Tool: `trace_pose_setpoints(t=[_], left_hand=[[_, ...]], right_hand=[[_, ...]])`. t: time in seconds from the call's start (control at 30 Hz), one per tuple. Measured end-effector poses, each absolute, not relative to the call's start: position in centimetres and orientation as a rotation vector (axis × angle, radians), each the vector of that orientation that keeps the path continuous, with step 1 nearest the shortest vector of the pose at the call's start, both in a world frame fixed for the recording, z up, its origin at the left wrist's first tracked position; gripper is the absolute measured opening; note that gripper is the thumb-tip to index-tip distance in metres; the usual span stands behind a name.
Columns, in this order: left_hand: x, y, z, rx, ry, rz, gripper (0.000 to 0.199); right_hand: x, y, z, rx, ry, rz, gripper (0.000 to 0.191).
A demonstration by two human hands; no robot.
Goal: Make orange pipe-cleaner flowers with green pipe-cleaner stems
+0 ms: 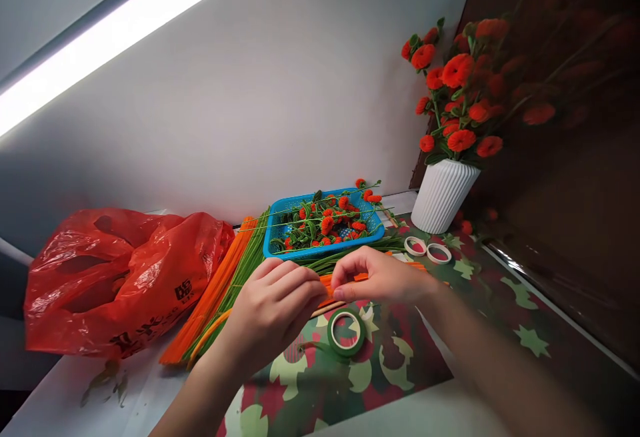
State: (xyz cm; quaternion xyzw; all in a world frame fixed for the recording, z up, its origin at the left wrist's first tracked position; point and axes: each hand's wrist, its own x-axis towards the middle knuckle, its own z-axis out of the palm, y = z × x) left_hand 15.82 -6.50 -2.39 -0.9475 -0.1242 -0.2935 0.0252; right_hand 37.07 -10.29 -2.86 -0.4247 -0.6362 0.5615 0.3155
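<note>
My left hand (pixel 280 297) is held palm down over the front of the table, its fingers curled together and the tips turned away from me. My right hand (pixel 377 277) faces it a short way off, thumb and fingers bent into a pinch. Whatever either hand grips is hidden or too thin to see. Just below them a roll of green tape (pixel 345 352) lies flat. Behind and under the hands are orange pipe cleaners (pixel 205 290) and green pipe cleaners (pixel 249 260) in long bundles.
A blue basket (pixel 266 237) of small orange flowers with green stems stands at the back. To its right are two white tape rolls (pixel 439 254) and a ribbed white vase (pixel 444 197) of orange flowers (pixel 458 70). A red plastic bag (pixel 125 277) fills the left side.
</note>
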Motion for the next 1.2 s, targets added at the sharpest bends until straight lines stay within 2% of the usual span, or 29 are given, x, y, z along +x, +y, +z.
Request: trace_pose_setpoints(t=[0.17, 0.3, 0.53, 0.63, 0.77, 0.8, 0.87, 0.93, 0.97, 1.07, 1.13, 1.2], left_hand=[[15.8, -6.7, -2.4, -3.06, -0.593, -0.936, 0.009], [15.7, -7.0, -2.3, -3.162, -0.825, -0.955, 0.014], [16.2, -5.7, -3.0, -3.669, -1.572, -1.009, 0.026], [16.5, -5.6, -3.3, -3.639, -1.588, -1.051, 0.024], [15.8, -6.1, -2.7, -3.082, -1.145, -1.417, 0.007], [15.5, -6.1, -2.5, -2.875, -1.082, -1.515, 0.008], [14.8, -5.9, -2.1, -2.543, -1.078, -1.594, 0.021], [14.4, -5.4, -2.0, -2.513, -1.125, -1.542, 0.029], [14.3, -5.1, -2.0, -2.605, -1.113, -1.491, 0.027], [14.8, -4.9, -2.3, -2.98, -0.955, -1.266, 0.006], [15.4, -5.2, -2.7, -3.145, -0.877, -1.112, 0.015], [16.1, -5.7, -3.1, -3.221, -0.879, -1.055, 0.01]], right_hand=[[36.4, -11.1, -2.0, -1.231, -1.8, 1.153, 0.009], [36.0, -11.5, -2.2, -1.265, -1.964, 0.756, 0.01], [35.4, -11.4, -3.3, -1.194, -2.2, 0.067, 0.016], [35.5, -11.3, -3.2, -1.265, -2.179, 0.131, 0.015], [35.8, -11.3, -2.7, -1.397, -2.045, 0.406, 0.013], [35.8, -11.3, -2.7, -1.41, -2.017, 0.454, 0.013], [35.8, -11.2, -2.7, -1.414, -1.984, 0.514, 0.014], [35.8, -11.2, -2.8, -1.413, -1.972, 0.538, 0.014], [35.7, -11.2, -2.9, -1.413, -1.97, 0.542, 0.014], [35.7, -11.3, -3.0, -1.414, -1.974, 0.542, 0.013], [35.6, -11.4, -3.0, -1.415, -1.981, 0.537, 0.013], [35.6, -11.4, -3.0, -1.418, -1.994, 0.534, 0.013]])
